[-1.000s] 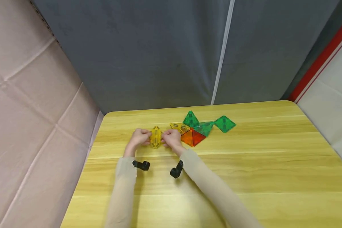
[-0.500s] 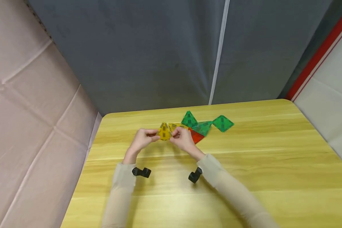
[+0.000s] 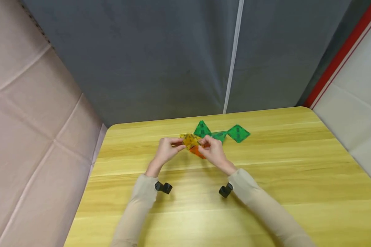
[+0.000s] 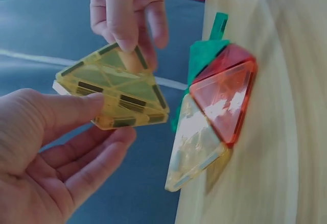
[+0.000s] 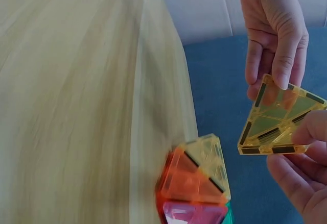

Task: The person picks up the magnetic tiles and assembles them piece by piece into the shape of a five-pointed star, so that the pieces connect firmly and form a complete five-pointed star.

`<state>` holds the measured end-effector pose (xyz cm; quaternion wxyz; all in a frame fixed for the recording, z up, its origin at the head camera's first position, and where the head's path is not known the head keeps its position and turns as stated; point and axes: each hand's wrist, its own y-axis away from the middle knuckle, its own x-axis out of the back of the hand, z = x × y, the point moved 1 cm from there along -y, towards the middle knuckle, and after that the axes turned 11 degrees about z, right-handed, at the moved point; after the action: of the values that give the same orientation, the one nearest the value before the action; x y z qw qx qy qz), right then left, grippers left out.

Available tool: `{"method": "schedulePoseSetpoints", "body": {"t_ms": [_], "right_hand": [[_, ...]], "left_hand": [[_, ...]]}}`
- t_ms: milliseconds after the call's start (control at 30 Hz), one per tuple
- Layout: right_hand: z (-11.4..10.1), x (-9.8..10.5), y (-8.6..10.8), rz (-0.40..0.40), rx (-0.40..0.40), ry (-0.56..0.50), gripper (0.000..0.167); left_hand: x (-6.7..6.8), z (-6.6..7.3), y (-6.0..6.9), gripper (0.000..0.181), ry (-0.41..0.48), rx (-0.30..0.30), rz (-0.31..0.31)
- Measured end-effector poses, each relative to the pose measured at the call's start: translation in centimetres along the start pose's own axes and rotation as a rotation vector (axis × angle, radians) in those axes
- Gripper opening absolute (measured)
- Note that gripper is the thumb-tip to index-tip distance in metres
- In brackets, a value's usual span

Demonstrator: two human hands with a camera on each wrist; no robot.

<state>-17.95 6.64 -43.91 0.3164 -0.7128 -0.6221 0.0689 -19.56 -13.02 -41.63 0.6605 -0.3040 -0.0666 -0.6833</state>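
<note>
Translucent yellow magnetic tiles [image 3: 190, 140], triangular and joined at an angle, are held up over the table. My left hand [image 3: 166, 151] pinches their left side between thumb and fingers. On the opposite side, my right hand [image 3: 217, 151] pinches them too. In the left wrist view the joined yellow tiles [image 4: 110, 71] show dark magnet strips along their edges. Just below and behind lies a cluster with an orange tile [image 3: 198, 152], a red tile [image 4: 225, 59] and another yellow tile [image 4: 191, 145]. The hands partly cover this cluster in the head view.
A green tile pyramid [image 3: 202, 129] stands behind the cluster. Right of it are a green tile [image 3: 219, 136] and a green diamond-shaped piece [image 3: 238, 133]. The wooden table [image 3: 185, 212] ends at a grey curtain [image 3: 157, 68].
Both hands have lifted the yellow tiles and carried them right, over the orange and red cluster. The tiles have been turned on the way. The green pieces stay put.
</note>
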Motion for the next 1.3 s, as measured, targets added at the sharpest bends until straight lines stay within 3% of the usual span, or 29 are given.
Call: {"method": "schedulePoseSetpoints", "body": {"t_ms": [200,433,600,933,1033,1300], "right_hand": [[1.0,1.3,0.5,0.032,0.039,-0.007,0.018],[2.0,1.8,1.0,0.040,0.136,0.082,0.020],[2.6,1.5,1.5,0.016,0.168,0.125,0.022],[2.9,1.4,2.2,-0.072,0.210,0.320,0.030],[3.0,1.3,2.4,-0.114,0.200,0.365,0.031],[3.2,0.7,2.7,-0.217,0.182,0.423,0.034]], "left_hand": [[-1.6,-0.1,-0.5,0.020,0.062,-0.132,-0.015],[-2.9,-1.0,-1.1,0.016,0.034,-0.297,-0.036],[-3.4,-1.5,-1.1,0.016,0.059,-0.319,-0.072],[-4.1,-2.5,-1.2,0.016,0.084,-0.313,-0.153],[-4.1,-2.7,-1.1,0.019,0.021,-0.306,-0.171],[-4.3,-3.2,-0.8,0.024,-0.319,-0.375,-0.211]]}}
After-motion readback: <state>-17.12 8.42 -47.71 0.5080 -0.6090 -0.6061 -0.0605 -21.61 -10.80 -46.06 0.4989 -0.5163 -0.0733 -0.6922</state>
